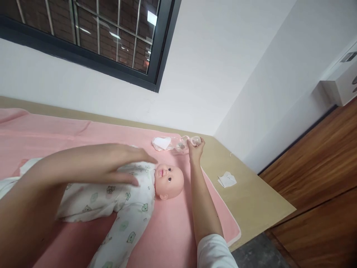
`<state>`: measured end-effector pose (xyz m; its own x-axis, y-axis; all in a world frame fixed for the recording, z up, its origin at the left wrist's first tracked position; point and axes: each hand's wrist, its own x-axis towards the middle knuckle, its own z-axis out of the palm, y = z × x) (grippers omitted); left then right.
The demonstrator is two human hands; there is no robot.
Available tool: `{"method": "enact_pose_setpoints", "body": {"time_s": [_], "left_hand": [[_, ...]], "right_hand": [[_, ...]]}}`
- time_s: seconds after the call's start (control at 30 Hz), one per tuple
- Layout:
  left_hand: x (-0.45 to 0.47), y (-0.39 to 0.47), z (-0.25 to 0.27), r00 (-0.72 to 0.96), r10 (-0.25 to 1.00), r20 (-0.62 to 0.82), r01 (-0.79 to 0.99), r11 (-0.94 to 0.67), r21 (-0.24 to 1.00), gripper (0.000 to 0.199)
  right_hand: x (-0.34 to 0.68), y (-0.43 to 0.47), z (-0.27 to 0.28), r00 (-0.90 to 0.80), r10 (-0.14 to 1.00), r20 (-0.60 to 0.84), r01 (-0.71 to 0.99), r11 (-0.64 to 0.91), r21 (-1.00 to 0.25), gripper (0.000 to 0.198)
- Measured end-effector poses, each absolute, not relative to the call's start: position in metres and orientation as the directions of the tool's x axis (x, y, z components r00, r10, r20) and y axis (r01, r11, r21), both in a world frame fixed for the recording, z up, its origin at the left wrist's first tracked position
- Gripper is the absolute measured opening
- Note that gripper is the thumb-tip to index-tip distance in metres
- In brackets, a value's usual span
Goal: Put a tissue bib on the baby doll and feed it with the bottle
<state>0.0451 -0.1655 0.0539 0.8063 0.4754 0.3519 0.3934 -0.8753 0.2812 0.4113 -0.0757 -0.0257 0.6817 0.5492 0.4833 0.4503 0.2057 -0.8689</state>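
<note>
A pink mat [170, 238] lies under the doll [139, 199]. Over the doll's chest, the left hand [111, 163] is loose and empty. Past the doll's head, the right hand [196, 149] grips a clear thing [196, 140].

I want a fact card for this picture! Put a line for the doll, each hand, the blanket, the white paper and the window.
Doll: doll lying down, head toward the right, in printed white clothes
Left hand: left hand over the doll's chest, fingers apart; touching or not, I can't tell
Right hand: right hand gripping a clear container, maybe a bottle
Blanket: pink blanket, under the doll
White paper: crumpled white paper on the table
Window: dark-framed window with bars
</note>
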Motion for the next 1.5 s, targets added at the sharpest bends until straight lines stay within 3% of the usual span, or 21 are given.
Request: {"method": "enact_pose_setpoints", "body": {"time_s": [0.07, 0.2, 0.3, 0.47, 0.67, 0.83, 0.97, 1.27, 1.5], "left_hand": [[0.050, -0.150, 0.067, 0.794, 0.500, 0.347, 0.436, -0.865, 0.247, 0.040], [0.058, -0.133, 0.073, 0.632, 0.493, 0.598, 0.520, -0.842, 0.144, 0.038], [0.063, -0.135, 0.070, 0.545, 0.496, 0.676, 0.522, -0.832, 0.190, 0.035], [0.077, -0.146, 0.067, 0.470, 0.596, 0.651, 0.511, -0.785, 0.351, 0.062], [0.083, -0.144, 0.062, 0.551, 0.548, 0.630, 0.533, -0.811, 0.240, 0.078], [0.085, -0.147, 0.062, 0.562, 0.568, 0.601, 0.571, -0.793, 0.214, 0.075], [0.088, -0.146, 0.060, 0.541, 0.590, 0.599, 0.602, -0.769, 0.214, 0.073], [0.088, -0.142, 0.055, 0.500, 0.601, 0.624, 0.618, -0.752, 0.230, 0.045], [0.080, -0.143, 0.054, 0.566, 0.626, 0.536, 0.624, -0.751, 0.218, 0.037]], "right_hand": [[0.400, -0.079, -0.014, 0.633, 0.562, 0.533, 0.420, 0.329, -0.846, 0.067], [0.364, -0.098, 0.017, 0.477, 0.637, 0.605, 0.332, 0.507, -0.796, 0.062], [0.330, -0.123, 0.037, 0.347, 0.691, 0.634, 0.275, 0.572, -0.773, 0.060], [0.280, -0.162, 0.048, 0.247, 0.730, 0.638, 0.189, 0.610, -0.770, 0.061], [0.253, -0.178, 0.043, 0.239, 0.768, 0.594, 0.098, 0.590, -0.802, 0.060], [0.241, -0.185, 0.038, 0.178, 0.786, 0.592, 0.040, 0.595, -0.803, 0.065], [0.237, -0.189, 0.035, 0.098, 0.783, 0.614, 0.055, 0.612, -0.789, 0.055], [0.252, -0.186, 0.045, 0.030, 0.746, 0.665, 0.231, 0.642, -0.731, 0.051], [0.257, -0.183, 0.047, -0.062, 0.757, 0.651, 0.328, 0.631, -0.703, 0.055]]}}
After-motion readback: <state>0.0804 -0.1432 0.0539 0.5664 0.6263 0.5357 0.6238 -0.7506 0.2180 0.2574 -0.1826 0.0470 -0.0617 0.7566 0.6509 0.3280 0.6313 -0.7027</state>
